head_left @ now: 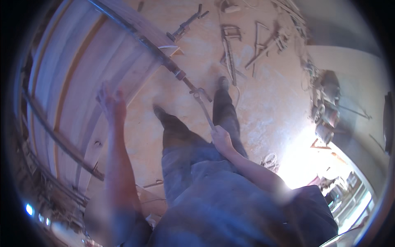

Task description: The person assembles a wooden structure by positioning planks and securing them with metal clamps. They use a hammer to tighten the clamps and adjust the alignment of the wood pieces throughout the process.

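My right hand point(222, 140) is closed round the lower end of a long wrench-like lever point(204, 111). The lever's ring-shaped upper end meets the screw end of a long bar clamp point(158, 54). This clamp lies across a wide panel of wooden boards point(92, 68) on my left. My left hand point(112, 102) is over the panel near its right edge, with its fingers apart and nothing in them. Whether its fingertips touch the wood I cannot tell.
A second bar clamp point(61, 142) crosses the panel nearer to me. On the dusty floor point(267, 103) lie a loose clamp point(185, 26), several frame-like metal pieces point(230, 45) and a coiled cord point(269, 161). Machinery point(329, 99) stands along the right wall. Bright light falls at the lower right.
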The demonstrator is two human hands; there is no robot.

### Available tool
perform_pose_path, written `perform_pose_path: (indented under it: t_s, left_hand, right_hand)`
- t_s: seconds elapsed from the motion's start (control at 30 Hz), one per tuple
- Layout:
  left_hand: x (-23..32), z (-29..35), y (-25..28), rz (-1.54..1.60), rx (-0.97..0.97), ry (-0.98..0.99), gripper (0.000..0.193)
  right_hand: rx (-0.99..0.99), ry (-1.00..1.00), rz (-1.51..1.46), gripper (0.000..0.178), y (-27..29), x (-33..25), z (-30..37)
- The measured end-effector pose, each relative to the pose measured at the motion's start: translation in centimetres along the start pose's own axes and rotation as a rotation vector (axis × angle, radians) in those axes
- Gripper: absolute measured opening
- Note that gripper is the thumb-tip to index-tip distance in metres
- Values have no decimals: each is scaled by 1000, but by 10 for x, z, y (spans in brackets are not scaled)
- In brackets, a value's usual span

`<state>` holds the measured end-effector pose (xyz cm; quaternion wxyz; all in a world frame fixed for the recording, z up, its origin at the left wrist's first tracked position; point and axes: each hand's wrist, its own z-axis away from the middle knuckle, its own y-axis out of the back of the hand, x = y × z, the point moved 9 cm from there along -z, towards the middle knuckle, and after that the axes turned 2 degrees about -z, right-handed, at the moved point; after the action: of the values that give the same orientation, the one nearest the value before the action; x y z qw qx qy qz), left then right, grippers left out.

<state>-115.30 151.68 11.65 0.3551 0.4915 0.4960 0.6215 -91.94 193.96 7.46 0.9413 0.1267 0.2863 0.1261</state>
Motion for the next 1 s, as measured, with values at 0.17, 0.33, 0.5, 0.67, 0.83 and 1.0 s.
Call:
perform_pose_path:
  t_s: [0.17,0.33,0.5,0.67,0.83,1.0]
  left_hand:
    - [-10,-45,-10,37,55,-105,60]
    - [0,-39,-13,-285,53,-259,52]
    - [-1,-42,-7,-191,-4,-170,54]
    - [-2,-40,-13,-198,-31,-102,56]
    - [-5,-41,-17,-182,-10,-163,56]
    - [-5,-42,-17,-187,-55,-125,57]
  right_hand:
    - [30,-165,-689,23,-84,-10,19]
    - [172,-70,-917,26,-134,-37,25]
    - [201,-284,-1044,27,-170,-48,23]
    - [232,-178,-952,23,-176,-52,25]
    - [320,-186,-1180,24,-201,-58,26]
    - [389,-75,-1214,25,-199,-63,11]
